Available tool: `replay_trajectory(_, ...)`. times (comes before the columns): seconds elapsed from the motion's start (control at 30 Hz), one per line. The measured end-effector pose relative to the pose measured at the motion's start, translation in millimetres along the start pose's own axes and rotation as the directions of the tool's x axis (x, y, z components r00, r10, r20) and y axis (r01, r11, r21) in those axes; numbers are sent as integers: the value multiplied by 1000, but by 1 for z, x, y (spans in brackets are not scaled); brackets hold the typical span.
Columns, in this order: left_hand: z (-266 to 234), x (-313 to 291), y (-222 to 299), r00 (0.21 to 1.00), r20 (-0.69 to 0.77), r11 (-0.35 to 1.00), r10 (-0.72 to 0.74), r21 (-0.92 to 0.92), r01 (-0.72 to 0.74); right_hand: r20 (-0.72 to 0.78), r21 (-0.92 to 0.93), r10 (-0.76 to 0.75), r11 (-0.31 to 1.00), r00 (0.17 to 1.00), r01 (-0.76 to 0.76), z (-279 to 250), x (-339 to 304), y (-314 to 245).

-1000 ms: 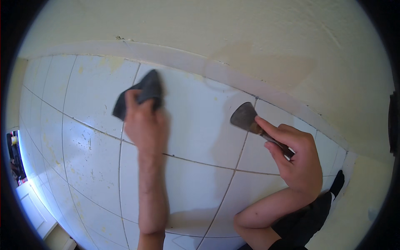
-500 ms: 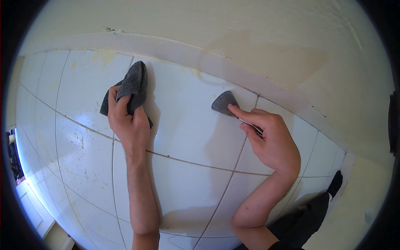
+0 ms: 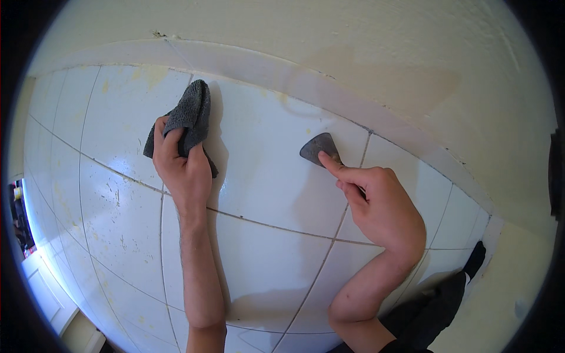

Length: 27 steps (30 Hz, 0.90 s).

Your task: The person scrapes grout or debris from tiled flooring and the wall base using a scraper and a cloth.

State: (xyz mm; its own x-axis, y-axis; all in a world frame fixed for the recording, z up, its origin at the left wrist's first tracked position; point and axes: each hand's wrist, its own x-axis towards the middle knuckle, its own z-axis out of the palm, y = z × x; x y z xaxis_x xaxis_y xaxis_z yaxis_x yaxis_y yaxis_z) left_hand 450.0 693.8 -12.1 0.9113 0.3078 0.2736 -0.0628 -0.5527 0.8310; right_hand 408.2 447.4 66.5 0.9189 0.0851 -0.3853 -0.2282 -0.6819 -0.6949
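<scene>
A crumpled dark grey cloth (image 3: 194, 112) is bunched in my left hand (image 3: 187, 176), whose fingers fold into it over the glossy white floor tiles (image 3: 265, 182). To the right, my right hand (image 3: 388, 206) grips a scraper (image 3: 319, 148) with a wide, dark blade. Its index finger lies along the blade's base, and the handle is mostly hidden in the palm. The blade points up and left over the same tile; whether its edge touches the tile I cannot tell. A small yellowish spot (image 3: 308, 131) shows just above the blade.
A pale wall (image 3: 282, 29) with a low skirting (image 3: 235, 57) borders the tiles at the far side. Yellowish stains (image 3: 147, 76) and dark flecks (image 3: 115, 200) mark the tiles at left. My dark-clad leg (image 3: 429, 309) stretches along the right. A white panelled door (image 3: 50, 282) stands at lower left.
The scraper's blade has turned slightly and sits a little lower against the tile. My right index finger has shifted with it. The cloth stays in my left hand.
</scene>
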Motion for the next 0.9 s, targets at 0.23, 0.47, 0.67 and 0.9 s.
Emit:
replay_trajectory(0.23, 0, 0, -2, 1000, 7, 999, 30, -15, -30, 72, 12, 51, 999, 996, -52, 3, 2, -4)
replay_trajectory(0.47, 2, 1, -2, 1000, -17, 1000, 20, -17, -20, 84, 30, 70, 997, 994, -72, 2, 4, -6)
replay_trajectory(0.67, 2, 1, 0, 999, -31, 999, 39, -25, -39, 77, 91, 66, 993, 995, -73, 4, 4, -3)
replay_trajectory(0.9, 1, 1, 2, 1000, -3, 1000, 6, -17, -6, 71, 100, 136, 985, 988, -143, 1, 6, -6)
